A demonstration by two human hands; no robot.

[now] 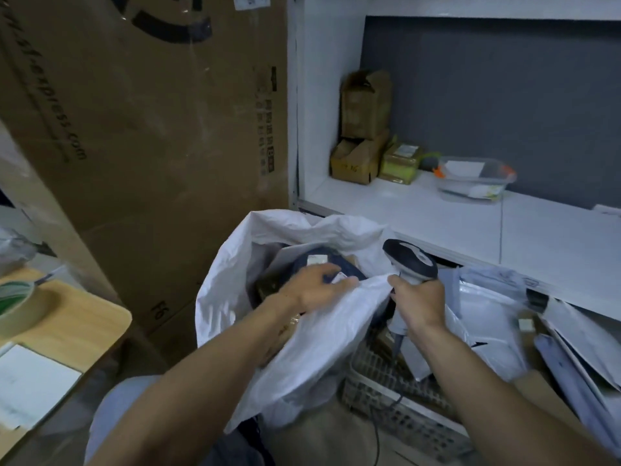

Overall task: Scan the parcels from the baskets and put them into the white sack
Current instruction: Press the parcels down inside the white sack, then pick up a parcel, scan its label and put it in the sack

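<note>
Both forearms come up from the bottom edge, reaching forward over the white sack (pixel 235 284), whose mouth gapes wide between the big cardboard carton (pixel 134 122) and the shelf (pixel 470 227). Left hand (pixel 312 289) is down inside that mouth, palm down, fingers bent over the top of a dark blue parcel (pixel 349 269) that sits in the sack. The fingertips are right at a small white label, but blur hides how firm the grip is.

Right hand (pixel 418 306) has its fingers wrapped tight round the handle of the barcode scanner (pixel 410 260), head up and tipped toward the sack. Thumb and forefinger meet the sack's near rim; I cannot tell if they pinch it.

Under that hand sits a grey lattice basket (pixel 413 422), with grey poly mailers (pixel 487 301) piled in it and spilling rightward beneath the shelf.

On the shelf: 2 stacked cardboard boxes (pixel 364 105) and a clear plastic tub (pixel 473 183). Far left, a tape roll (pixel 16 307) rests on the wooden table (pixel 84 324).
</note>
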